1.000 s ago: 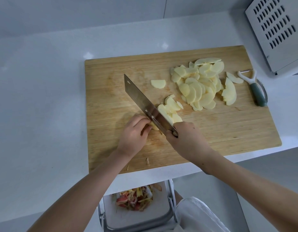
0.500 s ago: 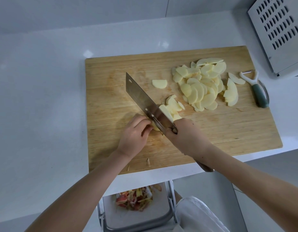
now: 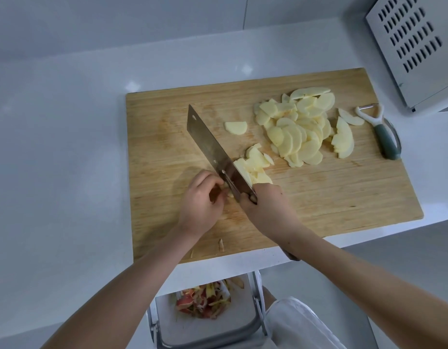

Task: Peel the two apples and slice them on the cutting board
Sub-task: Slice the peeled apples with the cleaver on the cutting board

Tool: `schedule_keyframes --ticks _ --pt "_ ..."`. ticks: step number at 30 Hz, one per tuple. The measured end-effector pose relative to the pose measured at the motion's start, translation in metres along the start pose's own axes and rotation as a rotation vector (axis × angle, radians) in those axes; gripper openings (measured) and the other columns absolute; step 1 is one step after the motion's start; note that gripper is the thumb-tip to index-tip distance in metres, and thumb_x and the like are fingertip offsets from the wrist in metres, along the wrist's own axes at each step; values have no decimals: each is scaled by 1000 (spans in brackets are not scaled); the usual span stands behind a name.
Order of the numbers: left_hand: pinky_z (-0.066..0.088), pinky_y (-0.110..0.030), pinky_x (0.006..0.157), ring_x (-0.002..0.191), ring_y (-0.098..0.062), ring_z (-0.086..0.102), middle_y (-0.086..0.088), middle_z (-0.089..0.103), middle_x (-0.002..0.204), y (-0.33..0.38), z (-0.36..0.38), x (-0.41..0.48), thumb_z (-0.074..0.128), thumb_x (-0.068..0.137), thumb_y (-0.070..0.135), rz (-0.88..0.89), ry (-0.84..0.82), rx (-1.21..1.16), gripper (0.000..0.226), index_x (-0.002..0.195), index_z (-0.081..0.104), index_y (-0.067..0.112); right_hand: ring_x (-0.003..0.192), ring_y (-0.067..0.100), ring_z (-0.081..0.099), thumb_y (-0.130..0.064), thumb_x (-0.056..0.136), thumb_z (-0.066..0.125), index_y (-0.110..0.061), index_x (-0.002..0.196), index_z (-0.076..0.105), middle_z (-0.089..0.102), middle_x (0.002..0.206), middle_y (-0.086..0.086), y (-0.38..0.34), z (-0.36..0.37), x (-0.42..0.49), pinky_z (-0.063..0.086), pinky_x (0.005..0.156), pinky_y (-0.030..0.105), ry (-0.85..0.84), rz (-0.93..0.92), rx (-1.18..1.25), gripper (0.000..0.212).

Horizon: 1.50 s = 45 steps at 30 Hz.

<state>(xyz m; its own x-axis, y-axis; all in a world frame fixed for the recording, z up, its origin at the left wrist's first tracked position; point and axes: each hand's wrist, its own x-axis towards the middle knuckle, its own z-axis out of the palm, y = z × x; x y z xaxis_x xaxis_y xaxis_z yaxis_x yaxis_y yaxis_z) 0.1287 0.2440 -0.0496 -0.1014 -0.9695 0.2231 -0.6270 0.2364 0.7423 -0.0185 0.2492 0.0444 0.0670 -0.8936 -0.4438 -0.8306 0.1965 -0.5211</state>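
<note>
Wooden cutting board [image 3: 343,197]: grips cleaver [image 3: 210,147] in right hand [image 3: 268,210], pins last apple stub [image 3: 230,195] under curled left hand [image 3: 201,205] just beside it. Risks nicked fingertips [image 3: 217,183] from so small, slippery a remnant.

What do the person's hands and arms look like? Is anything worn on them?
The left hand and right hand are bare: no gloves, and no ring, watch or bracelet shows. The left forearm and right forearm are bare too, with no sleeve in view.
</note>
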Motion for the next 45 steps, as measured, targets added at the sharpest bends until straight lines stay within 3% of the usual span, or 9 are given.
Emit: schedule_keyframes --ticks 4,7,12,14,20,27,38,42,45 --pt "53 -36 68 73 -15 59 0 59 85 7 1 3 64 81 23 -47 5 -19 17 82 65 7 47 12 30 -24 91 54 -16 61 34 34 53 -5 8 -24 -17 23 46 24 71 -46 48 37" --pt "53 -40 68 74 -19 60 -3 62 85 7 -8 10 63 83 24 -59 55 9 18 85 67 7 50 6 45 -23 84 61 -23 88 53 50 57 -12 20 -46 -30 32 47 21 99 -63 88 9" --pt "52 -32 72 75 -16 57 -8 63 89 27 -39 23 57 91 18 -363 481 -109 5 93 58 14 60 17 50 -20 82 62 -19 108 49 63 73 -5 45 -57 -39 30 51 22 232 -163 -196 29" --pt "47 -29 71 75 -17 53 -5 59 87 46 -46 25 54 91 22 -331 603 -111 7 92 55 15 57 20 51 -21 80 67 -14 108 52 61 68 -2 50 -49 -37 24 47 19 299 -202 -256 32" --pt "37 -32 99 112 -24 54 -10 63 119 99 2 29 44 96 27 270 23 154 35 114 67 8 35 22 52 -15 48 89 -9 81 56 54 45 -2 56 -35 -31 28 39 20 402 -291 -282 47" --pt "24 -45 115 137 -25 38 -1 50 142 95 36 36 25 96 42 149 -313 223 53 135 53 20 29 17 45 -16 34 93 -7 76 57 48 39 -2 61 -38 -35 25 34 21 423 -352 -339 56" --pt "50 -37 92 111 -21 59 -1 67 119 66 40 69 54 95 19 97 -51 209 26 116 69 17 33 16 32 -14 43 91 -7 84 58 46 41 0 92 -68 -43 22 36 22 463 -326 -409 53" --pt "38 -24 94 117 -20 55 -2 64 124 42 34 80 52 97 20 -104 -18 219 25 115 70 17 60 16 46 -32 79 71 -22 110 47 55 69 -5 99 -102 -53 30 53 26 369 -129 -416 40" --pt "36 -33 101 124 -25 51 -6 60 129 25 29 76 47 98 28 -192 -1 241 32 115 69 12 64 15 53 -32 79 71 -28 100 50 64 74 -6 113 -126 -60 36 52 24 309 -24 -203 29"
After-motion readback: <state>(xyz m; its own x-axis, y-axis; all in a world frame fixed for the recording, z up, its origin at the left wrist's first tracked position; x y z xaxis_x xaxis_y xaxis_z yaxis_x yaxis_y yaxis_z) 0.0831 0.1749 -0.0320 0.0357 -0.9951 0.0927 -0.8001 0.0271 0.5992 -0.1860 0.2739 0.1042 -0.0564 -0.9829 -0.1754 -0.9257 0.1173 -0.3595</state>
